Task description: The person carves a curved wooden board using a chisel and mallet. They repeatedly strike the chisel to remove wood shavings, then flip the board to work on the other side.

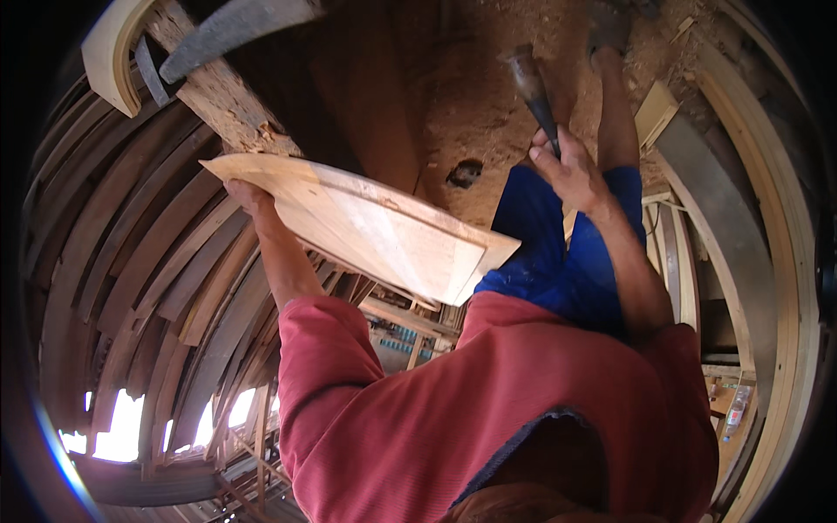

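My left hand (250,197) grips the pointed left end of a pale wooden panel (375,222), its fingers partly hidden behind the wood. The panel has a long curved edge and slants down from the beam toward my lap. Its left end lies against the end of a rough timber beam (222,100). Over my right thigh, my right hand (571,174) is closed around a dark tapered tool (530,87). The tool's wider, flared end points away from me; its exact kind I cannot make out. Tool and panel are apart.
On the beam lie a grey curved piece (235,30) and a pale curved wooden piece (113,61). Long dark boards (131,218) stand stacked at the left. Curved planks (724,192) line the right, near a clear bottle (737,410). Wood shavings cover the ground (471,113).
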Motion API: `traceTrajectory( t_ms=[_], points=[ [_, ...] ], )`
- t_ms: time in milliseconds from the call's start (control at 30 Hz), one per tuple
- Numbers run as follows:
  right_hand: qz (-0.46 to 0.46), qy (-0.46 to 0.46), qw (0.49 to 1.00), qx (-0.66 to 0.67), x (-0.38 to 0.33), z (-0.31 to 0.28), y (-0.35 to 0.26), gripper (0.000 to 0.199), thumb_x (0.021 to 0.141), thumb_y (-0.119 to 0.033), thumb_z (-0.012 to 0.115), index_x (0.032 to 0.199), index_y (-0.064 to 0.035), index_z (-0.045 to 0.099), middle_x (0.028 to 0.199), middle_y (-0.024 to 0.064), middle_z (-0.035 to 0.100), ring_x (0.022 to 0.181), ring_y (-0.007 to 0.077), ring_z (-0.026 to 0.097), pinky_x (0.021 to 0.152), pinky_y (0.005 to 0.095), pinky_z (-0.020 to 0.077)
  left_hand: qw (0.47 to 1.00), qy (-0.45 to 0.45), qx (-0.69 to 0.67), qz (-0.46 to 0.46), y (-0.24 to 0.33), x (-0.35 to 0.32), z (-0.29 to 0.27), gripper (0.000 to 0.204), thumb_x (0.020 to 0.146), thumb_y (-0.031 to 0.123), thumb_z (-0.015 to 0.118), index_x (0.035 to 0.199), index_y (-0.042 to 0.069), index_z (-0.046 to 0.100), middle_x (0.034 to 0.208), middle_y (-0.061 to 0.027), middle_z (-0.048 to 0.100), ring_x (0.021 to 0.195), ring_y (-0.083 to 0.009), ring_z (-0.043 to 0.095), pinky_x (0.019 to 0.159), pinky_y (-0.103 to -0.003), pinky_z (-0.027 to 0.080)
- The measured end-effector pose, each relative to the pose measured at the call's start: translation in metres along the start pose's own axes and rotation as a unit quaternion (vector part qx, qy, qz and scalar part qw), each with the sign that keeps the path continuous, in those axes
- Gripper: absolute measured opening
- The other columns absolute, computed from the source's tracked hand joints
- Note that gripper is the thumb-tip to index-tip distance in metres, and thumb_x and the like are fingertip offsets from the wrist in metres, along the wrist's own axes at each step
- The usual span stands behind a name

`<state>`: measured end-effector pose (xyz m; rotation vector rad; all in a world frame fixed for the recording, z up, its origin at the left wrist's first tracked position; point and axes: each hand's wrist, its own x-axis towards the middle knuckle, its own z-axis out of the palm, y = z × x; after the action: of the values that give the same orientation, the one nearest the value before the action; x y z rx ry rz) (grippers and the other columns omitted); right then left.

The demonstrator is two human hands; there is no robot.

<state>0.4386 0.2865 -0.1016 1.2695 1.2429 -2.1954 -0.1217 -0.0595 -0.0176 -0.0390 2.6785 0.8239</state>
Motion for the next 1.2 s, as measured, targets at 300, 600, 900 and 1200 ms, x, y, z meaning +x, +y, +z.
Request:
traceTrajectory(
  t_ms=[300, 600, 900, 1200],
  points=[
    [0.040, 0.178, 0.948, -0.259, 0.121, -0.032, 0.039, 0.032, 0.102, -0.026, 0.057, 0.117, 0.0018, 0.060, 0.101, 0.0322, 0.068, 0.097, 0.0503, 0.066, 0.083, 0.0537, 0.0509, 0.988, 0.129, 0.077, -0.026, -0.007, 0.002, 0.010, 0.055, 0.101, 0.033, 0.037, 0.142, -0.001, 0.053, 0.130, -0.0229, 0.067, 0.121, -0.0406, 0.060, 0.108, -0.051, 0.043],
    [-0.156, 0.197, 0.885, -0.392, 0.155, -0.046, -0.091, 0.060, 0.104, -0.039, 0.057, 0.147, 0.0029, 0.050, 0.133, 0.0280, 0.065, 0.130, 0.0440, 0.058, 0.106, 0.0451, 0.0458, 0.902, 0.232, 0.361, -0.055, 0.002, -0.012, 0.027, 0.056, 0.104, 0.034, 0.038, 0.151, 0.005, 0.048, 0.139, -0.0269, 0.057, 0.118, -0.0500, 0.059, 0.106, -0.058, 0.043],
    [-0.047, -0.200, 0.970, -0.129, -0.019, 0.100, -0.151, 0.045, 0.105, -0.025, 0.060, 0.135, 0.0080, 0.058, 0.117, 0.0177, 0.071, 0.109, 0.0198, 0.066, 0.097, 0.0306, 0.0498, 0.932, 0.257, 0.243, -0.076, 0.019, -0.029, 0.027, 0.062, 0.103, 0.033, 0.042, 0.158, 0.007, 0.037, 0.161, -0.0299, 0.030, 0.144, -0.0538, 0.028, 0.122, -0.060, 0.020],
    [-0.161, -0.083, 0.948, -0.261, -0.005, 0.166, -0.111, 0.041, 0.109, -0.028, 0.050, 0.126, 0.0074, 0.061, 0.111, 0.0169, 0.071, 0.105, 0.0227, 0.066, 0.094, 0.0377, 0.0501, 0.938, 0.256, 0.220, -0.077, 0.027, -0.024, 0.028, 0.067, 0.101, 0.034, 0.045, 0.158, 0.001, 0.032, 0.161, -0.0386, 0.021, 0.147, -0.0606, 0.017, 0.119, -0.069, 0.013]
  ],
)
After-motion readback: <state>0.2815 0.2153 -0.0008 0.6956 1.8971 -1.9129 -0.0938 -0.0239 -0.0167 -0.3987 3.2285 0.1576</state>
